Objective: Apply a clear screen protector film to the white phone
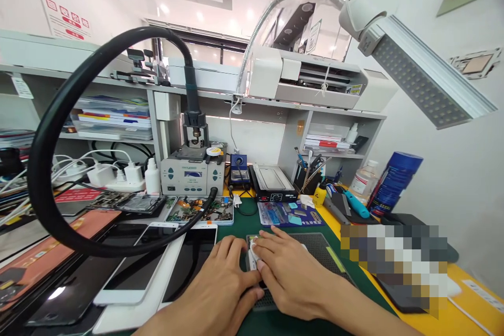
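A small white object (252,258) lies on a grey gridded work mat (321,244), mostly covered by my hands, so I cannot tell its kind. My left hand (230,278) is at its left side, fingers bent, with thumb and forefinger close together by the object's near end. Whatever is between those fingertips is hidden. Across the top of the white object rests my right hand (289,273), its fingers stretched out and fairly flat, thumb pointing towards my left hand. The two hands almost touch.
Left of my hands lie several phones, one with a black screen (192,257). A thick black hose (37,152) arches over them from a rework station (192,177). Behind the mat are a tray of circuit boards (226,210) and a hot plate (273,178). A lamp (421,76) hangs upper right.
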Tool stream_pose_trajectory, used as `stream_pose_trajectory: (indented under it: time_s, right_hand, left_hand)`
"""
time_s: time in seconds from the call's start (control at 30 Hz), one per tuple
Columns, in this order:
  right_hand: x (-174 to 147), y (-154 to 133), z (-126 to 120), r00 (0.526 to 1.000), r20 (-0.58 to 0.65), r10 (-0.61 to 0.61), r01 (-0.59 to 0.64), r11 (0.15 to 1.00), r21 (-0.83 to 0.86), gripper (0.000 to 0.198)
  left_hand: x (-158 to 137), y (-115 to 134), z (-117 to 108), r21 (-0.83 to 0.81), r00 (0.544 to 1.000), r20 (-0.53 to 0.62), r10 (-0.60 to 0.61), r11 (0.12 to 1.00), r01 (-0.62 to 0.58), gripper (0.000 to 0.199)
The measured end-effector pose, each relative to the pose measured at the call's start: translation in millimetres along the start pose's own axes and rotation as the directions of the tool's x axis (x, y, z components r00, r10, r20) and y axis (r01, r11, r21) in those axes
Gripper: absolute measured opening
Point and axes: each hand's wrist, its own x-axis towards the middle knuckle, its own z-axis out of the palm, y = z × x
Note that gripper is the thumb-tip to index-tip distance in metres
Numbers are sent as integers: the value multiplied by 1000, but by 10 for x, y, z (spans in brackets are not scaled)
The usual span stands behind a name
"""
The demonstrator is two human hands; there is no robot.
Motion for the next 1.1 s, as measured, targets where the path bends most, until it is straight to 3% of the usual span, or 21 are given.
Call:
stream_pose_trajectory:
  time_s: [0.3,0.67,1.1]
  right_hand:
    - [48,-17,-50,999,42,-1,0,1000,6,41]
    - [95,-32,-63,997,70,-13,11,1000,29,41]
    - [86,-59,-35,996,69,-57,62,996,-67,41]
  left_hand:
    - [-16,-62,70,-65,999,-38,34,997,-37,25]
    - [11,-58,89,-107,1000,21,11,994,-8,26]
    - [13,-96,127,-119,999,-10,44,992,-45,23]
